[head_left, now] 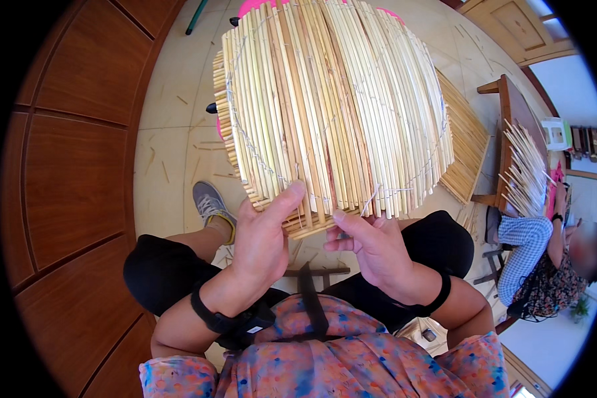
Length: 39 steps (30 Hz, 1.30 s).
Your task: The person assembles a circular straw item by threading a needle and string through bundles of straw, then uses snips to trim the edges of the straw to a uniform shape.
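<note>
A thick round mat of pale straw stalks (371,99), laid side by side and stitched with thin whitish thread, fills the upper middle of the view, tilted above my lap. My left hand (264,229) grips its near edge, thumb flat on top and fingers underneath. To the right of it, my right hand (380,249) is closed at the same edge, thumb pressed on the rim and fingers curled below. Short ends of thread (371,199) stick up beside the right thumb. Whether the right fingers also pinch a thread is too small to tell.
Under the mat, bright pink edges and black knobs show. Another straw panel (467,139) leans at the right, near a wooden table (504,106) with a pile of stalks (525,172). A seated person (537,245) works there. Brown wooden panels (79,152) line the left; loose stalks litter the tiles.
</note>
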Available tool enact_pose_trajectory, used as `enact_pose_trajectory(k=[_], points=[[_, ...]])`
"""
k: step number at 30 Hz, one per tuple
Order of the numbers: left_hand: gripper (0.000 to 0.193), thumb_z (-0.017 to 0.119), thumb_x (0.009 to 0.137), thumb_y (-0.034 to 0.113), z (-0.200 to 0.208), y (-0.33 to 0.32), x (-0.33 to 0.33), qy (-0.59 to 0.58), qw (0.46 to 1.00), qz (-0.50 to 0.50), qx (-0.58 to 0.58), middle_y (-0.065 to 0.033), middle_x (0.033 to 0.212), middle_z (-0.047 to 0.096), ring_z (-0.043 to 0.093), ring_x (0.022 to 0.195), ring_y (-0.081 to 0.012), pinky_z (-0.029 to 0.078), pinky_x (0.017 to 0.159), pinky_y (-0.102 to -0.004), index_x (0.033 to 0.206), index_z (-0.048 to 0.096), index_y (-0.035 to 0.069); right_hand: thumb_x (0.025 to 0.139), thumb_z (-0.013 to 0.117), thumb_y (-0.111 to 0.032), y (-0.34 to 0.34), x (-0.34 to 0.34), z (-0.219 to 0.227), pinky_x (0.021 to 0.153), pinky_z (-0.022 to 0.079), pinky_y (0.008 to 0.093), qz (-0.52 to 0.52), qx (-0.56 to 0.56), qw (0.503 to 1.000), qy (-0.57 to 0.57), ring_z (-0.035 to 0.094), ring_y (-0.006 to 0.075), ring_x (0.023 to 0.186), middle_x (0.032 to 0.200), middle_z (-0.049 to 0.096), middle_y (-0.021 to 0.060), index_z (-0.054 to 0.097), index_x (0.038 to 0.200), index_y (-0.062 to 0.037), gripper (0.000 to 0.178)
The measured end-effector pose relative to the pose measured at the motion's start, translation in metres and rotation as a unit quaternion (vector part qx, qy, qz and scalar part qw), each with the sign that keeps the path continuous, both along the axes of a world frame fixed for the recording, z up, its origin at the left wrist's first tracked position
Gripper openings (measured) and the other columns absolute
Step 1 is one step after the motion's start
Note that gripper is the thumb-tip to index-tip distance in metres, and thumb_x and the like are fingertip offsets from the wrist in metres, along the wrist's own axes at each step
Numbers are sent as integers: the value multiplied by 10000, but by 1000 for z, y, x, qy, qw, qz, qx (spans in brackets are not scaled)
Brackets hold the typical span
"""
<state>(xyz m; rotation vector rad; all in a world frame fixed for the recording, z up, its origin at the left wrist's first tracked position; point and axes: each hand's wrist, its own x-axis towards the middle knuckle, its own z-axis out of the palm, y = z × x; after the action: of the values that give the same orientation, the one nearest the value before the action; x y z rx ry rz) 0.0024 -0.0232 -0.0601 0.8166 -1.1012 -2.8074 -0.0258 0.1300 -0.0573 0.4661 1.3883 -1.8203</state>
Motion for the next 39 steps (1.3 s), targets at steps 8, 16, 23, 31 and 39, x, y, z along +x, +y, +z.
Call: enact_pose_trajectory(k=[8, 16, 23, 31, 39], points=[[315, 549, 901, 98, -1, -1, -1, 3, 1000, 2, -10, -104, 1104, 608, 613, 960, -174, 494, 845, -312, 1188, 511, -26, 835, 675, -154, -3, 1, 1, 675, 534, 304, -42, -30, 999, -1, 611, 164, 778, 915, 624, 97, 589, 1040, 16, 280], [317, 551, 903, 97, -1, -1, -1, 4, 1000, 2, 7, -102, 1114, 603, 609, 973, -179, 495, 846, -319, 1193, 507, -23, 864, 640, -131, -6, 1, -1, 674, 553, 317, -35, -30, 998, 43, 623, 160, 762, 902, 636, 92, 584, 1044, 13, 238], [323, 568, 889, 62, -9, 11, 6, 6, 999, -3, 47, -97, 1114, 602, 599, 983, -172, 493, 840, -314, 1193, 508, -27, 885, 609, -123, -3, 2, -5, 674, 567, 334, -19, -34, 998, 58, 628, 148, 752, 896, 637, 60, 584, 1063, -15, 210], [339, 595, 855, 19, -8, 10, 3, 0, 1000, -17, -9, -101, 1103, 610, 603, 959, -162, 489, 824, -302, 1183, 525, -28, 889, 607, -149, -5, 0, -8, 678, 546, 293, -18, -43, 999, 6, 617, 137, 795, 917, 630, 48, 588, 1064, -32, 211], [355, 431, 950, 280, -14, 8, 2, -22, 1000, -1, -2, -81, 1072, 621, 614, 933, -166, 490, 796, -325, 1170, 526, 18, 892, 612, -169, -6, 2, -7, 656, 516, 265, -15, -48, 998, 27, 598, 108, 775, 882, 622, 25, 593, 1024, -47, 180]])
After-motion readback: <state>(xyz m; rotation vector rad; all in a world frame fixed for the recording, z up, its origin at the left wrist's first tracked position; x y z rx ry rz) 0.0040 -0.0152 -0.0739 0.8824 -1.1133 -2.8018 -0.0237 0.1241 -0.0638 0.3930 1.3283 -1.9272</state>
